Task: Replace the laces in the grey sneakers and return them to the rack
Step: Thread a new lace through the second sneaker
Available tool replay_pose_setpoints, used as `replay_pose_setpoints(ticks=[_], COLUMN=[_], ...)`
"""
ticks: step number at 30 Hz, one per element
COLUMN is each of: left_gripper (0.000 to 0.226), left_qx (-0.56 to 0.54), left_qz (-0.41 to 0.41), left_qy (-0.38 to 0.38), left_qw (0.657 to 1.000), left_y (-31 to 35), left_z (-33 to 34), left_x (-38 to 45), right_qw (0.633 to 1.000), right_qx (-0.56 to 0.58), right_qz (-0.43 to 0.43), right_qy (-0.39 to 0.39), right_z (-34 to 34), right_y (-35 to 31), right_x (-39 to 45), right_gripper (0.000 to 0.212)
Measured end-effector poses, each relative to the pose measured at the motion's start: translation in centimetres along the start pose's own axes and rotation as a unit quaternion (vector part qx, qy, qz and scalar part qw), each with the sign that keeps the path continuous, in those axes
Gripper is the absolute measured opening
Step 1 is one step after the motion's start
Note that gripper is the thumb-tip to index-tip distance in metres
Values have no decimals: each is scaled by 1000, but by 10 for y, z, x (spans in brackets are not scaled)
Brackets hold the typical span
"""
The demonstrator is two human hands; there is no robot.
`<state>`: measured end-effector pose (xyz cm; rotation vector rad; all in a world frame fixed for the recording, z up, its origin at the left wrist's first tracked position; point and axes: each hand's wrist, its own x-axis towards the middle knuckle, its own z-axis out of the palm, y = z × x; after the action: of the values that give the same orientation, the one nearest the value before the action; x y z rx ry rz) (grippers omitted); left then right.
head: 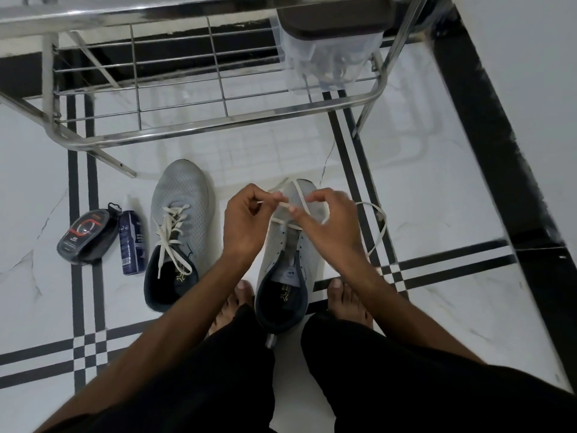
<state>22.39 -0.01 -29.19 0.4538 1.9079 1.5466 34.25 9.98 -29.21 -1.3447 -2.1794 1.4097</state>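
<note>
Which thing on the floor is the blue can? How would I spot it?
Start at the shiny metal shoe rack, then look down to the laced grey sneaker on the floor. The dark blue cylindrical can lies just left of it, slimmer and rounder than the flat black shoe-polish pack beside it.

1. The rack is polished metal tube and wire, shiny and reflective.
2. The floor is glossy white marble-look tile with black inlaid stripes; it mirrors the rack.
3. Both grey sneakers, the left one and the right one, have matt perforated mesh cloth uppers with dark fabric linings.
4. The lace is flat, off-white woven cloth.
5. The spray can looks smooth, dark blue, slightly glossy.
6. The polish case is glossy black plastic.
7. The container on the rack is translucent plastic.
</note>
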Motion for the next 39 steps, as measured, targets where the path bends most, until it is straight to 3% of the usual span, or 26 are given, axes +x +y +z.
replay_pose_setpoints(ticks=[2,4,6,9,12,15,17,23,39], left_gripper=[23,16,18,25,14,10,15,8,13], left_qx=[-22,-56,-55,93,297,408,442,414,418], left_qz=[1,-22,-42,-34,61,155,155,64,60], left_qy=[24,16,-15,-82,-174,-188,-171,-59,-48], left_qw=[999,998,997,992,937,880,867,906,905], left_y=[2,7,11,11,0,-11,-16,-26,-33], left_z=[-3,-8,-10,-13,-13,-5,3,21,32], left_x=[2,5,5,3,0,1,5,12,11], right_qw=[990,981,968,969,974,982,984,987,990], right_qx=[-138,-162,-178,-172,-166,-138,-114,-39,-31], right_qz=[-19,37,75,89,74,51,41,39,33], right_qy=[0,-104,-161,-154,-132,-121,-133,-152,-132], right_z=[-6,-6,-1,7,9,3,-2,-5,-1], right_y=[3,8,17,17,17,21,26,45,45], right_x=[-10,-19,-21,-11,0,10,16,21,22], right_gripper=[40,43,45,31,15,21,30,31,29])
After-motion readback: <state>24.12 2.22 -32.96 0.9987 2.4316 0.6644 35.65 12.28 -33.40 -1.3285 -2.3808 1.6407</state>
